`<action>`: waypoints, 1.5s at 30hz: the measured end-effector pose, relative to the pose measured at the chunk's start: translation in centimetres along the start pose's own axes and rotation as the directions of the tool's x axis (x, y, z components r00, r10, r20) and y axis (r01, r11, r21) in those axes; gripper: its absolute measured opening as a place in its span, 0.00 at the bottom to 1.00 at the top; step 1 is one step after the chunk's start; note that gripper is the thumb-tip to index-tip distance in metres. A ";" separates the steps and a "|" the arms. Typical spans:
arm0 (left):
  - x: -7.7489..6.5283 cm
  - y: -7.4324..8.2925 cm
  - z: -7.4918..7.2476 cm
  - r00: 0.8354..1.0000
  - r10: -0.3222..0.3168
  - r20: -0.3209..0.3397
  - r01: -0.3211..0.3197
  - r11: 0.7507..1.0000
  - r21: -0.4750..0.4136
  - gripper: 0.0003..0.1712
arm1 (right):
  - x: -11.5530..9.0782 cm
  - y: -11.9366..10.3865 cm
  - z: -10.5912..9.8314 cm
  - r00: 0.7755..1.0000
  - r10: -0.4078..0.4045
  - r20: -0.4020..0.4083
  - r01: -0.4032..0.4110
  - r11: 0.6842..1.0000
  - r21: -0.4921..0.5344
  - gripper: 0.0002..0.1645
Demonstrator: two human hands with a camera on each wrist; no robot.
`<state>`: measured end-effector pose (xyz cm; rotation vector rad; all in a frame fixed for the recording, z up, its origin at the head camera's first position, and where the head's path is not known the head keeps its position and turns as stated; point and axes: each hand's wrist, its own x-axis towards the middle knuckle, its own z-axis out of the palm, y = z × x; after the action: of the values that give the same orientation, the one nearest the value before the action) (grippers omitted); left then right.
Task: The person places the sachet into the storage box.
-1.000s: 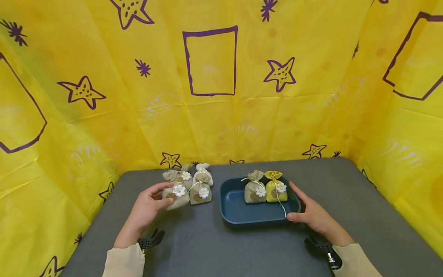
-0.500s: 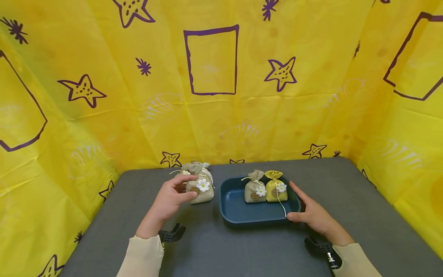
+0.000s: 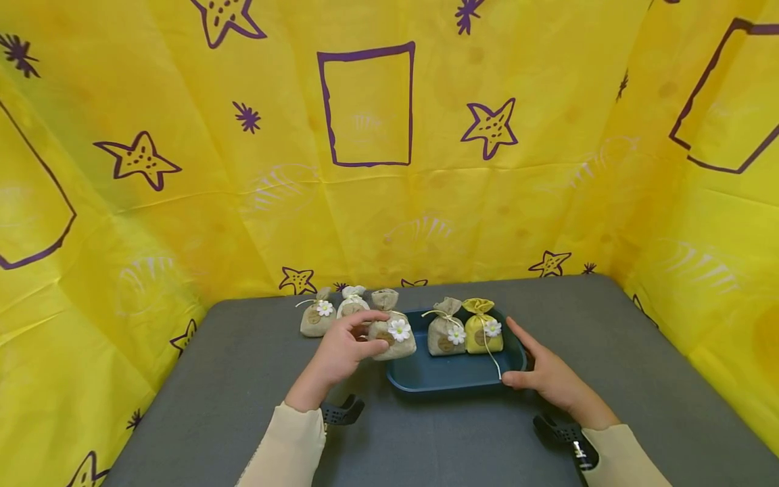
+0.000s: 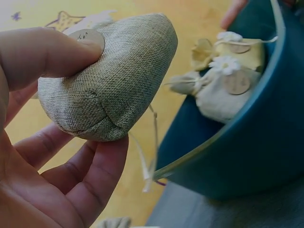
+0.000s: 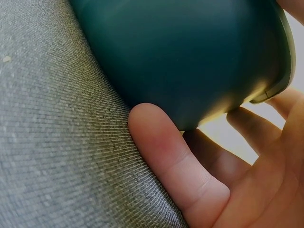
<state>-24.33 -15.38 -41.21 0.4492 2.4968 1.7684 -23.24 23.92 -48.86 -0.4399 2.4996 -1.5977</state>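
My left hand (image 3: 337, 348) grips a small beige cloth drawstring bag (image 3: 398, 346) with a white flower, at the left end of the blue tray (image 3: 426, 375). In the left wrist view, the thumb lies on the round label of this bag (image 4: 128, 66) and the fingers are beneath it. My right hand (image 3: 554, 382) holds the tray's right end, thumb at the front corner and fingers round the back; in the right wrist view, the thumb presses the tray's side (image 5: 180, 57). Inside the tray, a grey-beige bag (image 3: 441, 331) and a yellow bag (image 3: 476, 326) stand side by side.
Left of the tray, a beige bag (image 3: 313, 326) and a whitish bag (image 3: 354, 296) stand on the grey table (image 3: 243, 379). My left hand hides what lies directly behind it. A yellow patterned cloth (image 3: 365, 223) hangs behind and along the sides.
My left hand has carried the beige bag rightward, past the other bags on the table, to the tray's left end. The right hand and the tray have stayed in place.
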 end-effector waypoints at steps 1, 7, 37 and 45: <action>0.1 0.0 0.3 1.000 0.000 0.006 0.000 1.000 -0.001 0.22 | 0.0 0.0 0.0 1.000 0.001 0.001 -0.001 1.000 0.002 0.60; 0.8 -0.6 1.8 0.999 0.027 0.021 -0.028 0.999 0.040 0.21 | -0.1 0.0 -0.1 1.000 0.015 0.001 -0.015 1.000 0.001 0.60; 3.5 -3.3 4.6 1.000 0.025 0.011 -0.027 0.987 0.156 0.19 | 0.1 0.3 0.0 1.000 -0.018 -0.005 0.018 1.000 -0.005 0.61; 3.9 -3.5 4.9 0.988 0.154 0.010 -0.151 0.951 0.271 0.16 | 0.1 0.4 0.0 1.000 -0.004 -0.006 0.004 1.000 -0.001 0.61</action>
<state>-27.79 -10.89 -45.68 0.6659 2.7945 1.4766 -23.39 24.09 -49.20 -0.4408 2.5056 -1.6011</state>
